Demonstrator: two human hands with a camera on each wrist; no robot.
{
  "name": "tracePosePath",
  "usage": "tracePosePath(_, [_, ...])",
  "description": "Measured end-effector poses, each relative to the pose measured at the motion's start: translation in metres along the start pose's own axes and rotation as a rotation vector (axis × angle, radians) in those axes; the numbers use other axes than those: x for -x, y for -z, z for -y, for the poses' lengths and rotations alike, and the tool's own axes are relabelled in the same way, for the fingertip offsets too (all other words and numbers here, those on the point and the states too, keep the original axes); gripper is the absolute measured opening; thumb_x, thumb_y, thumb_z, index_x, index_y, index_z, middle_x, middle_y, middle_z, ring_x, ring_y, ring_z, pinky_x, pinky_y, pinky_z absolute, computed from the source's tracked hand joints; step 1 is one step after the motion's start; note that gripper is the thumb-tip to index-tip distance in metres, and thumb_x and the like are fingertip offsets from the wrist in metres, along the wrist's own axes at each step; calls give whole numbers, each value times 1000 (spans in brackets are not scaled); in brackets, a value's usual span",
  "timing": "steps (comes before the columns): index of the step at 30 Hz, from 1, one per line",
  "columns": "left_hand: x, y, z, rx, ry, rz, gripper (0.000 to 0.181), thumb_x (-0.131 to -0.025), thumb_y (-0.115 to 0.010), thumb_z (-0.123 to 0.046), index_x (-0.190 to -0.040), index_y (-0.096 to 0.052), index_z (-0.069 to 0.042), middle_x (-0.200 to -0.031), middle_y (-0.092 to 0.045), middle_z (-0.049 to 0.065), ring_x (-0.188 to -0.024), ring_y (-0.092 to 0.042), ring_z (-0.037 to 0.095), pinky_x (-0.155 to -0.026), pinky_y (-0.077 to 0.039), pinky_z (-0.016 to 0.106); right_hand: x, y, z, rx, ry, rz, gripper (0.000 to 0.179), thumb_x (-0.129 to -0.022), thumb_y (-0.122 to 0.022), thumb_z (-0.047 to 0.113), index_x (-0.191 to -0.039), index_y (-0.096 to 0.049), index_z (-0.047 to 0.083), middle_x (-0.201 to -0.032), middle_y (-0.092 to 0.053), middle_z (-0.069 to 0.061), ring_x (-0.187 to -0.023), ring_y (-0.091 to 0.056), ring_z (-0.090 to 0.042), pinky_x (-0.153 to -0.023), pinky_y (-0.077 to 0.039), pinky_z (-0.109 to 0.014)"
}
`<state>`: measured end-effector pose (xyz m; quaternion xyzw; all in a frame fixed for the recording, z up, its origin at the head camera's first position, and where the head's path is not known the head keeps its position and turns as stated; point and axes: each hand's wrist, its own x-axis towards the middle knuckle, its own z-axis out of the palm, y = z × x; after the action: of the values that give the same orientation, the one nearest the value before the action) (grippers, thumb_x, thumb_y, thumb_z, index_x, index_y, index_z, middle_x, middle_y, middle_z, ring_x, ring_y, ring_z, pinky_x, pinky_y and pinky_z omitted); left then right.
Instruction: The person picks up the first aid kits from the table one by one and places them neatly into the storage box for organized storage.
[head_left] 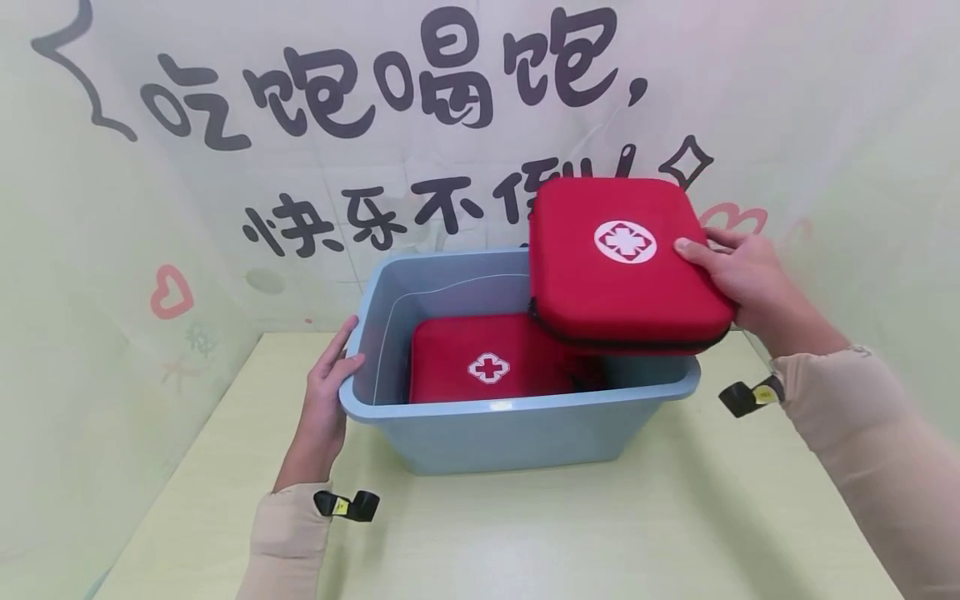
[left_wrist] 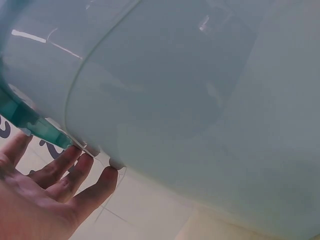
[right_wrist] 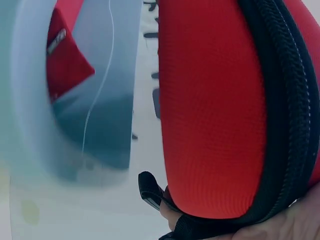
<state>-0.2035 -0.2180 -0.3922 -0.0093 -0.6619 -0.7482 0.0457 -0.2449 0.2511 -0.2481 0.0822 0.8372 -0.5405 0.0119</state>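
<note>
My right hand [head_left: 750, 271] grips a red zippered first-aid case [head_left: 622, 275] by its right side, thumb on the top face near the white cross emblem. This case is raised over the right part of a blue plastic tub [head_left: 517, 437] and hides part of it. Inside the tub lies a second red first-aid bag [head_left: 450, 358] with a white-edged cross. At the tub's left end, my left hand [head_left: 330, 392] holds the rim, its fingertips [left_wrist: 107, 180] against the outer wall in the left wrist view. The right wrist view shows the raised case's black zipper [right_wrist: 285, 100] and a black strap.
The tub stands on a pale yellow table [head_left: 480, 533]. Behind it hangs a light curtain [head_left: 450, 150] with large black characters and pink hearts. Black wrist cameras [head_left: 348, 506] sit at both sleeves.
</note>
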Motion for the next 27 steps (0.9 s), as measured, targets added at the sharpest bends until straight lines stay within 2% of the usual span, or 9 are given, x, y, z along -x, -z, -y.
tracePosePath(4, [-1, -2, 0, 1, -2, -3, 55, -103, -47, -20, -156, -35, -30, -158, -32, 3, -137, -34, 23, -108, -31, 42, -2, -19, 7, 18, 14, 30, 105, -86, -67, 59, -161, -9, 14, -150, -41, -19, -91, -68, -15, -78, -58, -29])
tracePosePath(10, [-2, -5, -1, -4, 6, -12, 55, -103, -47, -21, -156, -35, -31, -157, -32, 3, -137, -34, 24, -106, -32, 42, -5, -45, 16, -11, 33, 88, 97, -90, -68, 51, -161, -13, 14, -147, -46, -18, -108, -64, -28, -81, -57, -28])
tracePosePath(15, [-2, -6, -2, -10, 12, -26, 55, -102, -47, -22, -156, -35, -31, -157, -32, 5, -136, -35, 23, -105, -33, 40, -6, -66, 22, -32, 35, 109, 91, -91, -68, 45, -160, -17, 14, -141, -51, -15, -107, -64, -28, -83, -57, -30])
tracePosePath(21, [-3, -8, -2, -9, 8, -35, 55, -103, -46, -21, -156, -34, -30, -157, -32, 5, -135, -35, 23, -105, -34, 38, -8, -92, 25, -40, 42, 136, 84, -94, -67, 36, -159, -21, 10, -134, -55, -17, -104, -65, -29, -85, -57, -33])
tracePosePath(27, [-6, -14, -3, -16, 11, -36, 55, -103, -46, -20, -156, -34, -30, -158, -31, 5, -135, -35, 22, -105, -34, 37, -12, -106, 28, -47, 47, 126, 77, -95, -67, 31, -157, -27, 8, -128, -58, -18, -100, -66, -30, -85, -57, -36])
